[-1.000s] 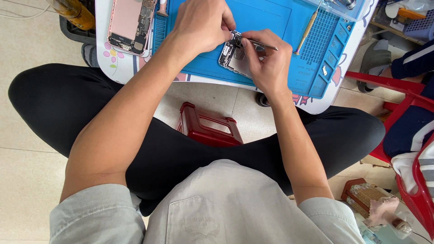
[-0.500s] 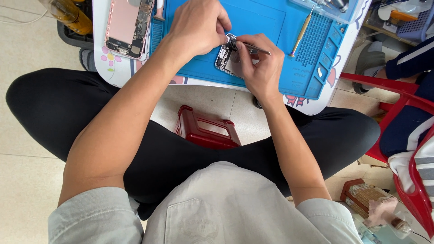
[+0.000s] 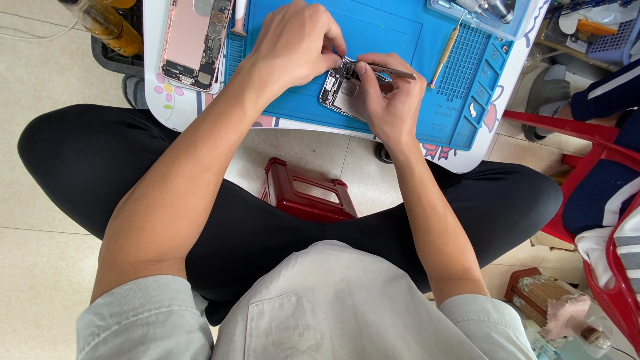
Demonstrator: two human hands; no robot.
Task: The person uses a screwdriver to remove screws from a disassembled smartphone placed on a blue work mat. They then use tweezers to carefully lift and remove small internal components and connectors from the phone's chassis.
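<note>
Your left hand (image 3: 297, 43) pinches the top edge of the open phone (image 3: 341, 93), which lies on the blue mat (image 3: 400, 33) directly under both hands. Your right hand (image 3: 393, 100) steadies the phone's right side; grip pinched on tweezers (image 3: 393, 72), tips at the phone's upper end, betw. both hands. Screwdriver (image 3: 445, 55) lies just right of the right hand. Pink phone shell (image 3: 193, 40) sits on the table (image 3: 152, 100), well left of the left hand.

a phone repair workshop: blue repair mat (image 3: 400, 40), opened phone (image 3: 193, 40), screwdrivers (image 3: 445, 55).
</note>
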